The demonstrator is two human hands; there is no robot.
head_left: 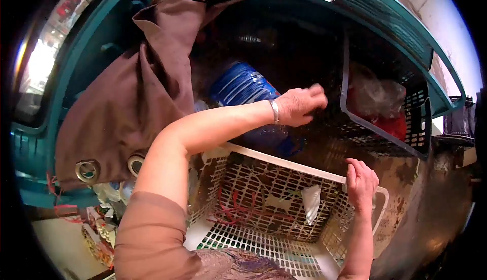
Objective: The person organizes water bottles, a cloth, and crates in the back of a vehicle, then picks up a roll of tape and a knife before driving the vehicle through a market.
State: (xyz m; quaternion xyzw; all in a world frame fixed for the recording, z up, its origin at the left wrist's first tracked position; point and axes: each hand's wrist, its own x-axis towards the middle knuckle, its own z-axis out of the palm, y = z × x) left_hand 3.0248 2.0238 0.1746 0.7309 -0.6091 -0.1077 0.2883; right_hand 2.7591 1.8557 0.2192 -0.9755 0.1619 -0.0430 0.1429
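Left hand above a blue container, right hand at a pale basket's corner

A blue cylindrical plastic container with pale stripes (243,83) lay tilted in the shadowed interior of a large teal plastic bin (81,51). Any print among the stripes was too blurred to read. The left hand (303,106), a silvery bracelet (275,111) at its wrist, hung just beyond the container, its forearm crossing in front of the container's lower end. Its fingers were partly curled and smeared by motion; whether anything was held inside them could not be told.

The right hand (362,182) was at the upper right corner of an off-white lattice-sided plastic basket (284,162), thumb and fingers close together and slightly bent. Whether they gripped the rim could not be told.

Inside that basket, a small crumpled white piece (310,205) leaned against the far wall, and thin red strands (238,210) lay to its left. On the right stood a black lattice crate with a grey rim (346,84), which held a clear plastic bag (383,97) and something red (393,126) below it. A heavy brown fabric sheet with metal eyelets (127,107) draped over the left side of the bin.
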